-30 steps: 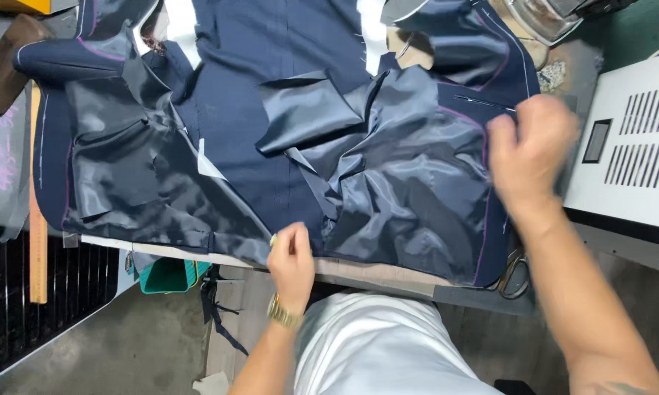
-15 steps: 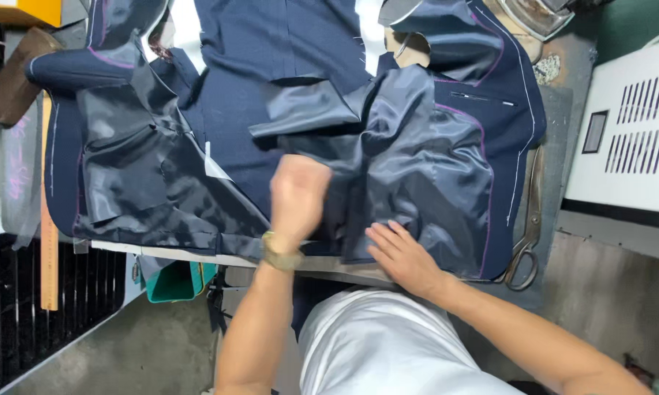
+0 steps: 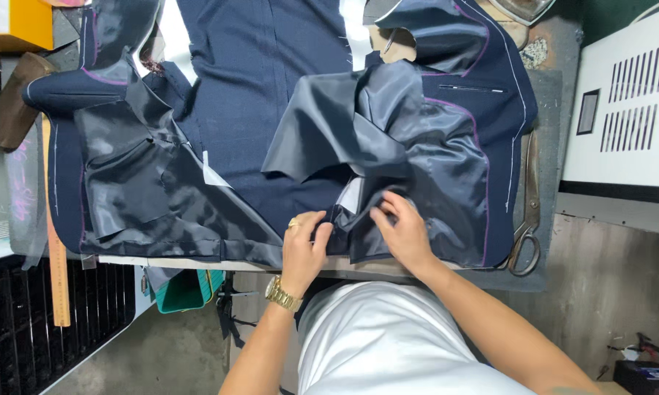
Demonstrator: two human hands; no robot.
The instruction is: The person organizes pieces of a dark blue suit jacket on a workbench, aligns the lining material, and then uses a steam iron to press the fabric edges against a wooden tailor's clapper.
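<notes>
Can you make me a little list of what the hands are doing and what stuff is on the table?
left hand: pinching the near edge of the dark blue jacket
right hand: fingers pressing on the shiny grey lining at that same edge
jacket: spread open, inside up, purple piping along the lining
scissors: lying at the right edge of the table, not touched
wooden ruler: along the left side
green bin: below the table edge

Navy jackets [image 3: 271, 88]: one
Hands: two, left [image 3: 305, 249] and right [image 3: 400, 232]
Scissors [image 3: 527, 219]: one pair
Wooden rulers [image 3: 55, 249]: one
Wristwatches [image 3: 282, 295]: one
</notes>
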